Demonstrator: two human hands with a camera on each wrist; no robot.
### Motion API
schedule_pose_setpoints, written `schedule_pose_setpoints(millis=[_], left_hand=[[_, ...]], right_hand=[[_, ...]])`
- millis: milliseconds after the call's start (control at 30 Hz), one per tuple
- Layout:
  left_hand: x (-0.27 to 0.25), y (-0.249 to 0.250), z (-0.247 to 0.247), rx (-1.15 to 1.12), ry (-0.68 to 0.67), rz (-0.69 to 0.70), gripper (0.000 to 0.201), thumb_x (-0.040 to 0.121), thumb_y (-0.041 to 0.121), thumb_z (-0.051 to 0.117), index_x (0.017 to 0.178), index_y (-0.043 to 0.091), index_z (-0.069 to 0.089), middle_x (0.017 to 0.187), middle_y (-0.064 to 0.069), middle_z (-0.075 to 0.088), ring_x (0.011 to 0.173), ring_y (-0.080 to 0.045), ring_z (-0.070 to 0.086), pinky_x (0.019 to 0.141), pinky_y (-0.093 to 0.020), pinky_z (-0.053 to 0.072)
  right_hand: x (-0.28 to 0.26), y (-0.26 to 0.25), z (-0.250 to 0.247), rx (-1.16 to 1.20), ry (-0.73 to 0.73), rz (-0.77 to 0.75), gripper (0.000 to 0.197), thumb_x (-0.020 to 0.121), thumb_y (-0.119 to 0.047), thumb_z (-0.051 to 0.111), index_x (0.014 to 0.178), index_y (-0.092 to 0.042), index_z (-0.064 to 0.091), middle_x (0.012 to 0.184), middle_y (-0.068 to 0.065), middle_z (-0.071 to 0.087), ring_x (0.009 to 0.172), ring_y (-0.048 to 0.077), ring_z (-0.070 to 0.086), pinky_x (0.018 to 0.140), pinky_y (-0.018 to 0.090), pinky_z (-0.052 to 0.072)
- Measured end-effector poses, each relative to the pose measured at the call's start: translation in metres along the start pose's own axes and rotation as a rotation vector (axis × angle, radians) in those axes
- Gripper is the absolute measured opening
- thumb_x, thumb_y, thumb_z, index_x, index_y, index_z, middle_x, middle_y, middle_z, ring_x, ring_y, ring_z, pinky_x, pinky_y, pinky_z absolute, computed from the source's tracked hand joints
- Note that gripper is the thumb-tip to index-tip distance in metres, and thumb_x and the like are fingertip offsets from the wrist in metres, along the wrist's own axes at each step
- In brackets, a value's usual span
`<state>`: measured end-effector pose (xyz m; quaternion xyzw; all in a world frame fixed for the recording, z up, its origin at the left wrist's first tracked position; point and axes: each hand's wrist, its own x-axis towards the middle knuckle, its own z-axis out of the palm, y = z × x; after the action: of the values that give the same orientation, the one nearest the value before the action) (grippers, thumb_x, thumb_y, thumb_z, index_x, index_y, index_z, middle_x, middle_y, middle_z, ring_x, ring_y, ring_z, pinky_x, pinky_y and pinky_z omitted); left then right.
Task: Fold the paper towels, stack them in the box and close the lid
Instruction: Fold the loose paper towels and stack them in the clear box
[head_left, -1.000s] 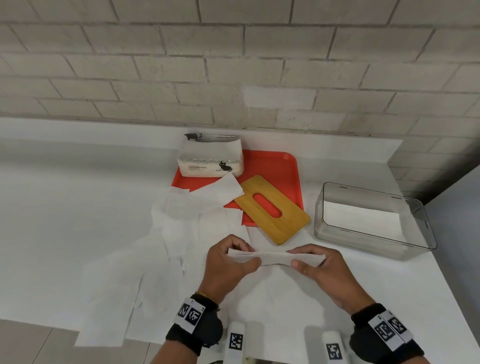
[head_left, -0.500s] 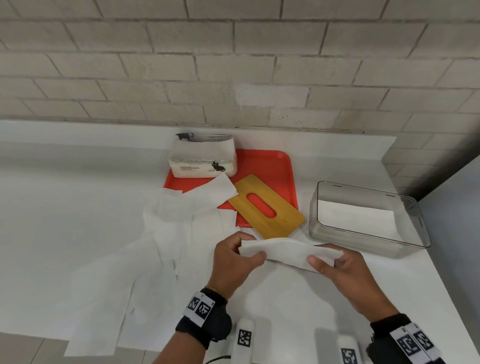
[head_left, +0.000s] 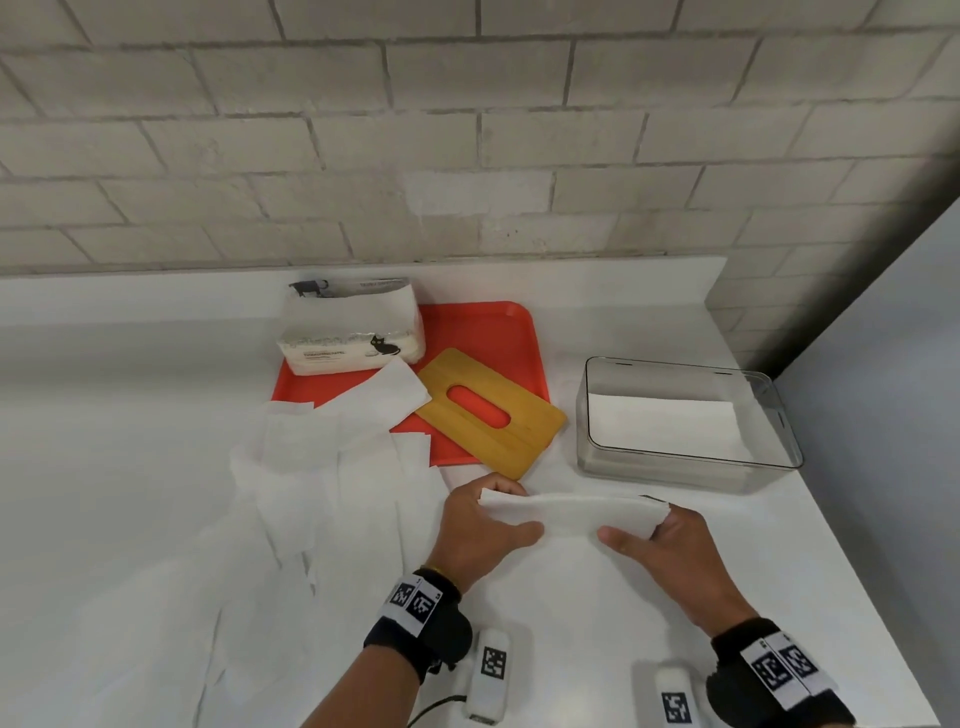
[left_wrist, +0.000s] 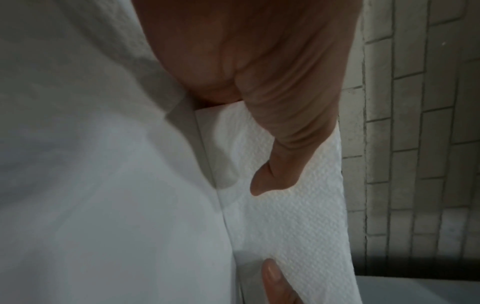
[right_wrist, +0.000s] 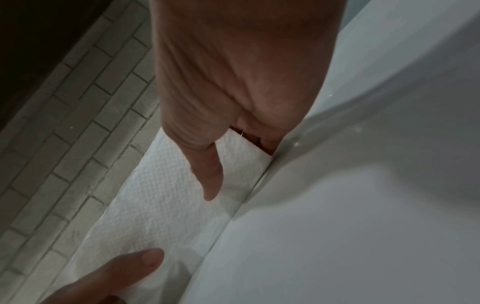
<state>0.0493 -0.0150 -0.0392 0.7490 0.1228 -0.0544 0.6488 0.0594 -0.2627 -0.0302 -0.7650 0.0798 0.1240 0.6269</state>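
Observation:
A folded white paper towel (head_left: 571, 517) hangs just above the counter between both hands. My left hand (head_left: 506, 514) pinches its left end, thumb on the near face (left_wrist: 270, 181). My right hand (head_left: 636, 525) pinches the right end the same way (right_wrist: 211, 185). The clear plastic box (head_left: 685, 457) stands to the right and behind, with a folded towel (head_left: 665, 426) lying flat inside. The bamboo lid (head_left: 491, 410) with an oval slot lies partly on the red tray (head_left: 498, 332). Several loose unfolded towels (head_left: 311, 467) are spread on the counter to the left.
An opened pack of paper towels (head_left: 353, 332) stands at the tray's back left. A brick wall runs behind the white counter (head_left: 104, 415). The counter's right edge is close beyond the box. Two white tagged blocks (head_left: 491, 670) lie near the front edge.
The towel went from a thin strip to a broader band facing me. Both hands carried it a little to the right and toward the box.

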Motion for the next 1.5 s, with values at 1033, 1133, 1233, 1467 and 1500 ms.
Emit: schedule_pose_setpoints(millis=[1033, 1133, 1233, 1467, 1500], left_hand=[[-0.013, 0.030, -0.051, -0.167, 0.131, -0.045, 0.014, 0.083, 0.002, 0.083, 0.093, 0.010, 0.081, 0.082, -0.013, 0.079, 0.068, -0.016, 0.068, 0.068, -0.031, 0.057], [-0.015, 0.023, -0.067, -0.129, 0.174, -0.089, 0.011, 0.085, 0.002, 0.081, 0.092, 0.011, 0.081, 0.080, -0.013, 0.079, 0.069, -0.018, 0.069, 0.068, -0.034, 0.056], [-0.020, 0.009, -0.075, -0.048, 0.182, -0.133, 0.010, 0.088, 0.004, 0.079, 0.092, 0.013, 0.081, 0.080, -0.010, 0.079, 0.072, -0.021, 0.071, 0.069, -0.035, 0.057], [-0.020, -0.002, -0.067, 0.056, 0.144, -0.181, 0.008, 0.088, 0.007, 0.079, 0.090, 0.015, 0.081, 0.079, -0.009, 0.079, 0.079, -0.030, 0.076, 0.070, -0.039, 0.060], [-0.018, -0.001, -0.064, 0.074, 0.138, -0.176, 0.008, 0.088, 0.008, 0.079, 0.090, 0.015, 0.081, 0.079, -0.008, 0.080, 0.079, -0.030, 0.076, 0.070, -0.038, 0.061]], right_hand=[[0.019, -0.105, -0.060, -0.066, 0.100, -0.101, 0.017, 0.089, -0.017, 0.078, 0.104, -0.008, 0.079, 0.102, 0.006, 0.082, 0.096, 0.027, 0.078, 0.086, 0.040, 0.064], [0.038, -0.114, -0.088, -0.064, 0.183, -0.021, 0.023, 0.094, -0.014, 0.073, 0.115, -0.004, 0.075, 0.106, 0.012, 0.079, 0.090, 0.026, 0.074, 0.072, 0.032, 0.057], [0.063, -0.110, -0.113, -0.186, 0.185, 0.069, 0.022, 0.096, -0.012, 0.071, 0.115, -0.001, 0.073, 0.103, 0.012, 0.076, 0.083, 0.020, 0.067, 0.070, 0.030, 0.049], [0.115, -0.091, -0.129, -0.499, 0.149, 0.252, 0.037, 0.093, -0.018, 0.077, 0.123, 0.001, 0.067, 0.115, 0.014, 0.072, 0.104, 0.031, 0.066, 0.088, 0.033, 0.048], [0.119, -0.090, -0.127, -0.506, 0.150, 0.260, 0.040, 0.093, -0.018, 0.077, 0.126, 0.002, 0.066, 0.118, 0.014, 0.071, 0.105, 0.031, 0.065, 0.090, 0.034, 0.048]])
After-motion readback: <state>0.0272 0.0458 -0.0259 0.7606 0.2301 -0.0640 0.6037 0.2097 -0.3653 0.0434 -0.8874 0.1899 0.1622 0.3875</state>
